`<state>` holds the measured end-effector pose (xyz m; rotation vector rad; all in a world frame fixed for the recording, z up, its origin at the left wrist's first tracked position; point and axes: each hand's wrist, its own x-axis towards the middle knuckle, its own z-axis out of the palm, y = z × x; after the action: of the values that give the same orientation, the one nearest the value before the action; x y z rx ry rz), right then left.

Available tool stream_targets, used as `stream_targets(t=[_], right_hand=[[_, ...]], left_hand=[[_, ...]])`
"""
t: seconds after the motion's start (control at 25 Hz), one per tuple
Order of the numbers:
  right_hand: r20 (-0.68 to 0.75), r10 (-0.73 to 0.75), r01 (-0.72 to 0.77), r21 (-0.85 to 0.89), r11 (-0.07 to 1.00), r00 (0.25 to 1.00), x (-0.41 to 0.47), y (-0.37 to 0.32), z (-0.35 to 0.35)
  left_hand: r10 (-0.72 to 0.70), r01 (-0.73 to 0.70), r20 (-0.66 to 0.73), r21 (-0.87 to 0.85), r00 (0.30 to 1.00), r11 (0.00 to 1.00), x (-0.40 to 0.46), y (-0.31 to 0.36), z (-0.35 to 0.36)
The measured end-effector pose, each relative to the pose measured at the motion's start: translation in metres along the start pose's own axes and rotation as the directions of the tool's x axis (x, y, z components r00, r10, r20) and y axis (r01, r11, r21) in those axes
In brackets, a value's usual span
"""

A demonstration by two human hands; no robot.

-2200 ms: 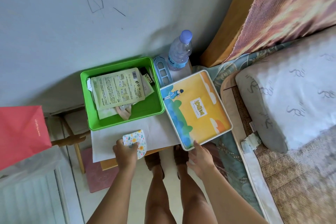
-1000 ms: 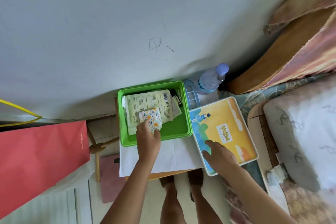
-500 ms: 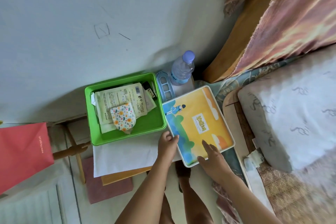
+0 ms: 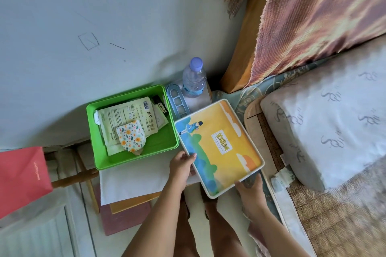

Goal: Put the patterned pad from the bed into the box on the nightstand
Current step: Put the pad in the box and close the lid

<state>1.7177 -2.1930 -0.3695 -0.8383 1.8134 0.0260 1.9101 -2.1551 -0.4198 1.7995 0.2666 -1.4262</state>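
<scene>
The patterned pad lies inside the green box on the nightstand, atop paper packets. Both hands grip the illustrated lid: left hand at its near-left edge, right hand apparently under the near corner. Closing well means keeping the lid level and squaring it over the rim before lowering.

Both forearms are bare to the bottom of the picture, with no sleeves, watch or bracelet showing. The left hand and right hand wear no gloves or rings. Two bare legs show below them, ending in dark brown footwear, mostly hidden from view.
</scene>
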Motion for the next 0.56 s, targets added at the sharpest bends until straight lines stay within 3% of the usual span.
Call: stream_targets(t=[0.12,0.24,0.56], right_hand=[[0.185,0.200,-0.255,0.353,0.900,0.962,0.000,0.006,-0.006],[0.330,0.149,-0.332,0.615,0.715,0.932,0.002,0.010,-0.011],[0.292,0.044,-0.246,0.704,0.666,0.955,-0.019,0.020,-0.033]], left_hand=[[-0.037,0.038,0.066,-0.019,0.997,0.999,-0.006,0.000,-0.002],[-0.040,0.044,0.103,-0.038,0.994,0.998,-0.010,-0.001,-0.003],[-0.027,0.045,0.196,-0.089,0.980,0.995,-0.035,-0.008,0.004]])
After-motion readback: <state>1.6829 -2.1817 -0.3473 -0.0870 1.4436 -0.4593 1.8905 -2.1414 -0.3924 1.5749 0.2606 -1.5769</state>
